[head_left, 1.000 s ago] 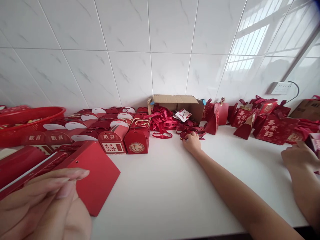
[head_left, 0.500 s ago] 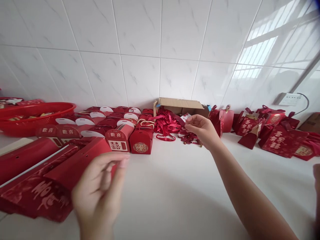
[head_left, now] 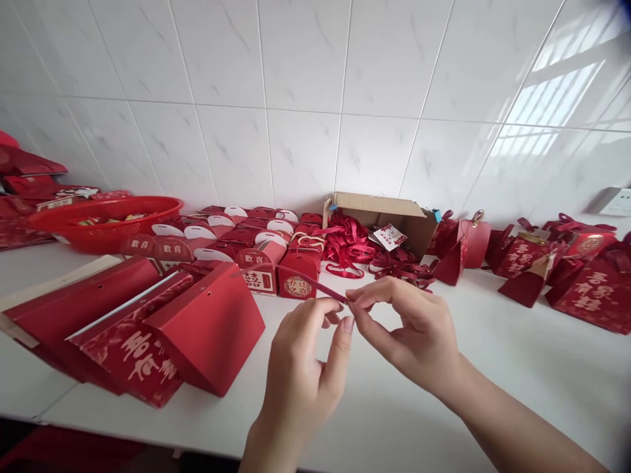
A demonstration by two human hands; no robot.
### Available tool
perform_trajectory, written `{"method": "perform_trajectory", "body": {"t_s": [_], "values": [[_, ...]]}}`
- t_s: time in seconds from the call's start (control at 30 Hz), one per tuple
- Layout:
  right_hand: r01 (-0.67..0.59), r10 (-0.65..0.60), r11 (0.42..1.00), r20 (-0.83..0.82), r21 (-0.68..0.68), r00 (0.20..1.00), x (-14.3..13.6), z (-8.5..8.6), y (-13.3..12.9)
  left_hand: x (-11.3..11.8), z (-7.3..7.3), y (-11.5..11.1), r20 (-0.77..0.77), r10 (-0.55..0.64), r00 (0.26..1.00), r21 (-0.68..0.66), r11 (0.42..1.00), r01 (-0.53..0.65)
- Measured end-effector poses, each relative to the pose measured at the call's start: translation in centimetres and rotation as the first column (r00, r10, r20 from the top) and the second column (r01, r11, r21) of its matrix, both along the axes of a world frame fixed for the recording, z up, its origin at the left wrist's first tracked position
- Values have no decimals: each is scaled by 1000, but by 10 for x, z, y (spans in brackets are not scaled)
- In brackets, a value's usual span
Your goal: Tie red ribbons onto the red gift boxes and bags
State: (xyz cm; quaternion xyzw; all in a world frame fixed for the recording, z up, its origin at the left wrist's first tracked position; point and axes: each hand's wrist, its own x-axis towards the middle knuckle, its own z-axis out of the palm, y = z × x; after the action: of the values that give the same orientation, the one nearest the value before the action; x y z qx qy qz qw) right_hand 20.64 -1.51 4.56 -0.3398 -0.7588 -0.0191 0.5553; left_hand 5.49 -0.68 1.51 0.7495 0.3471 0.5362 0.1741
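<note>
A thin dark red ribbon (head_left: 315,284) stretches up and left from my fingertips, in front of the small red boxes. My right hand (head_left: 407,328) pinches its end. My left hand (head_left: 308,368) is right beside it, the index fingertip at the ribbon and the thumb a little lower, a gap between them. Behind the hands, a pile of red ribbons (head_left: 348,240) spills from an open cardboard box (head_left: 379,205), with a white-and-red card (head_left: 389,237) on top.
Flat red boxes (head_left: 211,328) lean together at the left on the white table (head_left: 394,427). A red basket (head_left: 118,226) stands behind them. Rows of small boxes (head_left: 298,272) fill the middle back. Finished-looking red bags (head_left: 589,289) stand at the right, before the tiled wall.
My right hand has come back from the ribbon pile with a ribbon. My left hand has moved right to meet it. The view has shifted left.
</note>
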Motion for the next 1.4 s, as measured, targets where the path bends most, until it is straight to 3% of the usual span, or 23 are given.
{"method": "perform_trajectory", "body": {"t_s": [0.13,0.27,0.33,0.47,0.57,0.67,0.83,1.0,1.27,1.4], "values": [[-47,47,999,17,-18,999,0,1,-3,-3,-1,3,-56,-28,998,31,999,30],[-155,169,978,95,-141,981,9,6,-5,-8,3,2,0,-156,988,-139,978,155],[-184,205,974,163,-134,965,16,11,-4,-11,6,1,91,-279,956,-272,916,294],[-319,339,941,321,-116,884,28,18,-2,-17,9,-1,277,-479,833,-414,723,553],[-448,485,874,329,-187,810,29,22,-2,-20,8,-3,340,-562,754,-463,598,654],[-475,521,853,292,-217,802,29,24,-5,-21,9,-3,345,-585,734,-504,544,671],[-454,516,853,282,-258,809,31,25,-11,-21,16,-3,282,-567,774,-563,556,612],[-480,565,817,285,-319,774,33,24,-6,-20,16,-4,256,-551,794,-612,543,575],[-465,607,783,341,-414,718,42,25,-3,-29,-2,3,26,-514,857,-626,660,415],[-463,625,767,352,-444,697,47,27,0,-24,-4,7,26,-480,877,-559,720,411]]}}
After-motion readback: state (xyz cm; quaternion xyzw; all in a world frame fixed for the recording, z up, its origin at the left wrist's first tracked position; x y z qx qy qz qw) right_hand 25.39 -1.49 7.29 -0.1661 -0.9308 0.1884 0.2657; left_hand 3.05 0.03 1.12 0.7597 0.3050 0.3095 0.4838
